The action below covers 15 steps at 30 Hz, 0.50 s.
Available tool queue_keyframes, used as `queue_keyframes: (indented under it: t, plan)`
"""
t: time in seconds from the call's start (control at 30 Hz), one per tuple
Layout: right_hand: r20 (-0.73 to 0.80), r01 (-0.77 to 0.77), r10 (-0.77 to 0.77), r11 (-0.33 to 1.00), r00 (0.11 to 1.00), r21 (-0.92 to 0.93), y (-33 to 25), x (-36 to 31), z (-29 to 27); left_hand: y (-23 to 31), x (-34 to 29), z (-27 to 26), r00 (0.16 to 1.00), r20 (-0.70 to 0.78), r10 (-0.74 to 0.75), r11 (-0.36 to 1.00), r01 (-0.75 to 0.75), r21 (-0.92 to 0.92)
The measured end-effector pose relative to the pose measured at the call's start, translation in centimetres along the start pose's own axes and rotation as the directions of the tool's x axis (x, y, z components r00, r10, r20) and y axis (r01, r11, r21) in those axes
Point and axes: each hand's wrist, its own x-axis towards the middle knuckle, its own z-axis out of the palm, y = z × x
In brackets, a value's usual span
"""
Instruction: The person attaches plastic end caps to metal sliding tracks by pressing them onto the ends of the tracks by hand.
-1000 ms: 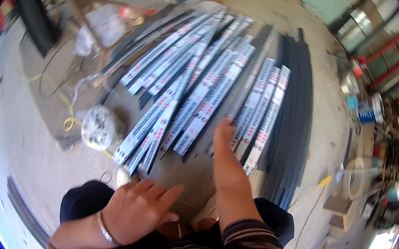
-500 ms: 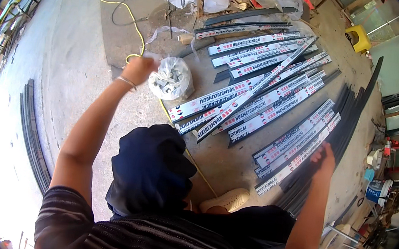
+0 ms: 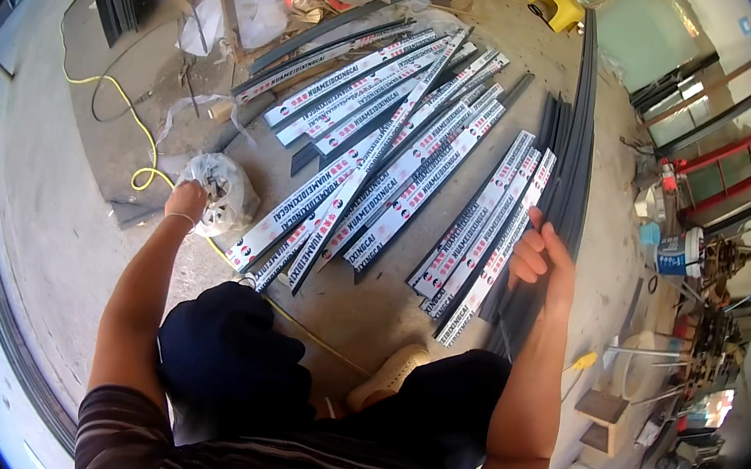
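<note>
At the left, my left hand [image 3: 186,201] reaches into the mouth of a clear plastic bag [image 3: 235,196] filled with small grey and whitish pieces. Its fingertips are hidden there, so I cannot see whether they grip a piece. My right hand [image 3: 543,263] is raised over the right-hand group of long dark profiles, its fingers curled in toward the thumb. What those fingers hold, if anything, cannot be made out. Below that hand lie profiles with white printed film [image 3: 484,265], beside long bare dark strips [image 3: 578,137].
A large fanned pile of film-covered profiles [image 3: 393,166] covers the middle floor. A yellow cord [image 3: 146,136] winds past the bag. A yellow stool [image 3: 556,8] stands at the far right, more dark strips [image 3: 27,361] lie at the left, and buckets [image 3: 679,251] stand on the right.
My left hand has come down from beside the bag into its mouth. The right hand has curled its fingers. The whole view has shifted, with the piles now further left.
</note>
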Motion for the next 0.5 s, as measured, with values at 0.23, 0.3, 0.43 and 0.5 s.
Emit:
queue_keyframes:
  t: [0.23,0.3,0.43,0.5]
  plan:
    - [0.093,0.129,-0.126,0.991,0.988,-0.024,0.4,0.0,1.1,13.7,-7.3,-16.2,0.905,0.205,0.373,0.513,-0.017,-0.858]
    - [0.119,0.125,-0.130,0.991,0.984,0.044,-0.1,-0.7,1.1,19.4,-11.7,-20.5,0.849,0.219,0.480,0.375,0.027,-0.927]
    - [-0.064,0.219,-0.219,0.976,0.974,-0.013,-0.3,-0.6,0.5,30.2,-20.6,-22.6,0.598,0.300,0.743,0.332,0.060,-0.941]
    - [-0.051,0.231,-0.229,0.972,0.972,0.046,-0.5,-0.9,0.6,31.7,-22.6,-21.9,0.605,0.272,0.748,0.302,0.055,-0.952]
